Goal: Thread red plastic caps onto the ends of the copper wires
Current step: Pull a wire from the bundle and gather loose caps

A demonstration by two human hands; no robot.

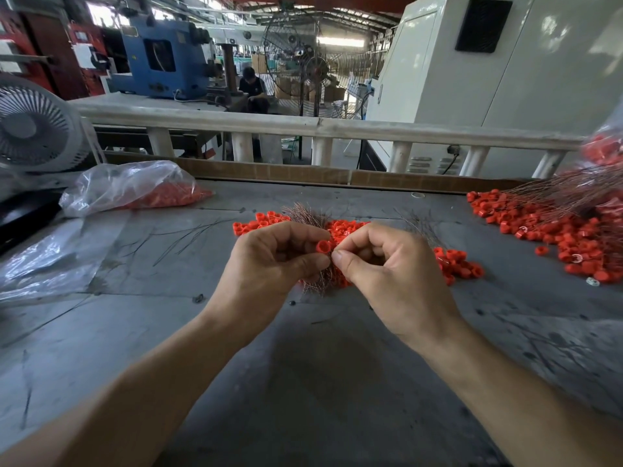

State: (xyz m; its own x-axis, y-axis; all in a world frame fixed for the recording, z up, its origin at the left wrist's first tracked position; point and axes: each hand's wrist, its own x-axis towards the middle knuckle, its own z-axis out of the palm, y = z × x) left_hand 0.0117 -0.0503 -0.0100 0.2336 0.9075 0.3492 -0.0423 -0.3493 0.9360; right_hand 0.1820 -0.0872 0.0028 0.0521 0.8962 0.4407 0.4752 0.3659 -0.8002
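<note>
Hands, left (269,261) pinching red cap (324,246), right (381,264) pinching copper wires (317,281) mid-table.

Two hands: left hand (269,261) and right hand (387,274). One red cap (324,246) pinched between them. Two fans, a white fan (35,128) and a wire-cage fan (315,67). Loose caps (569,230) on the surface (320,365) probably number hundreds, too many to count.

We cannot resolve the wire end at the red cap (324,246); right-edge bag of caps (605,148) blurred, cropped; copper wire bundle (315,281) mostly hidden, perhaps held by left hand (273,256).
</note>
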